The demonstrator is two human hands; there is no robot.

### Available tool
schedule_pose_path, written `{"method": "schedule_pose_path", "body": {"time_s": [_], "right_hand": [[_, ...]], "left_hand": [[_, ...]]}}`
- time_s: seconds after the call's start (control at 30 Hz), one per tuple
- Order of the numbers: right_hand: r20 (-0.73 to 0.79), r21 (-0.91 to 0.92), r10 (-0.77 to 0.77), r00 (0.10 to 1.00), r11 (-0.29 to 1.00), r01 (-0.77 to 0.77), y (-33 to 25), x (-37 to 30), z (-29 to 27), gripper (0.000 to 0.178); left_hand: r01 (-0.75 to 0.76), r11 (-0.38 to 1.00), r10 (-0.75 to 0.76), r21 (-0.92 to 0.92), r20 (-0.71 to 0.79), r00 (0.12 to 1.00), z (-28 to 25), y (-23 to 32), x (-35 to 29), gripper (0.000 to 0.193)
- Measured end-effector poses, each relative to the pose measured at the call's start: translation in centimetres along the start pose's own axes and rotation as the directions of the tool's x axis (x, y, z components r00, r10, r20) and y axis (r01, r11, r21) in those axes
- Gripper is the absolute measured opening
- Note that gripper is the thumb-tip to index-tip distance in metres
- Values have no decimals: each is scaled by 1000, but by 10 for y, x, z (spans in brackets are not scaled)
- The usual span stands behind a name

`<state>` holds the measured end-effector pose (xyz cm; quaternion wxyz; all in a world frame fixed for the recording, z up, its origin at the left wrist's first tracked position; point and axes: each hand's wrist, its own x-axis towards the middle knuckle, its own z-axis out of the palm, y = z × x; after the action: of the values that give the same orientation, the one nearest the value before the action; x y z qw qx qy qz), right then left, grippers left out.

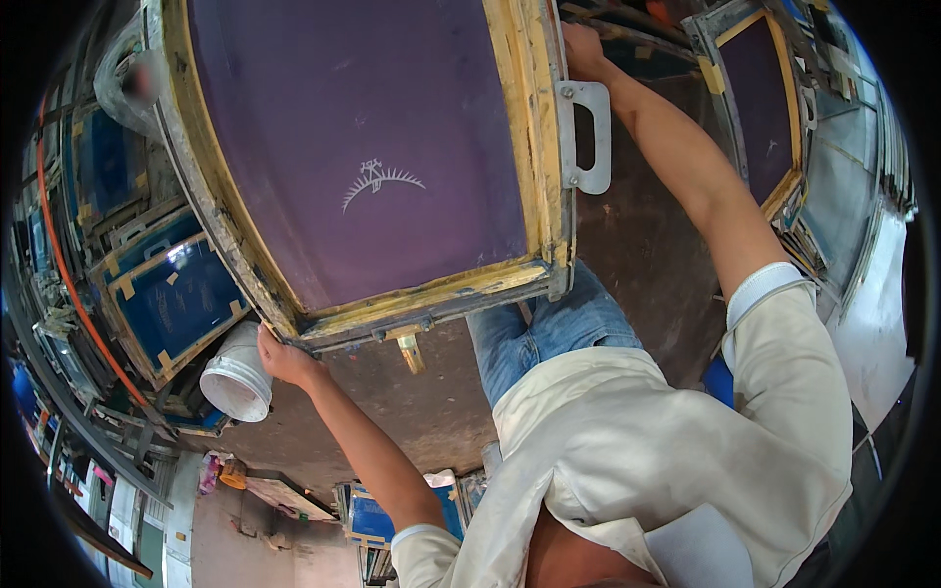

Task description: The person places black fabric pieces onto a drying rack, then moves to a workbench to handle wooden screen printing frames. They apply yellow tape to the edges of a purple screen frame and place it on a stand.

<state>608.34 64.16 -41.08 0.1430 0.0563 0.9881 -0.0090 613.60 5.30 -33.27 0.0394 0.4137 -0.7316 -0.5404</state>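
Holding the purple screen (392,118) at eleven o'clock by its seven-o'clock corner in left hand (287,361), with right hand (585,51) at its two-o'clock edge, grip impossible to tell, likely for balance

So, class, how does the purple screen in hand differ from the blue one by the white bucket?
The left hand and right hand hold the purple screen; the blue screen rests among other frames. The purple screen is edged with long yellowish strips, the blue screen with tape patches. Both show pale designs.
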Motion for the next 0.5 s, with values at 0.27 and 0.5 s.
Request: {"method": "schedule_pose_path", "body": {"time_s": [0.27, 0.5], "right_hand": [[-253, -3, -240, 937, 969, 247, 7, 3, 20, 21], [-203, 494, 79, 976, 869, 32, 20, 40, 61, 20]], "left_hand": [[18, 1000, -17, -24, 48, 999, 0, 1, -3, 32], [15, 1000, -14, -13, 71, 997, -2, -1, 1, 33]]}}
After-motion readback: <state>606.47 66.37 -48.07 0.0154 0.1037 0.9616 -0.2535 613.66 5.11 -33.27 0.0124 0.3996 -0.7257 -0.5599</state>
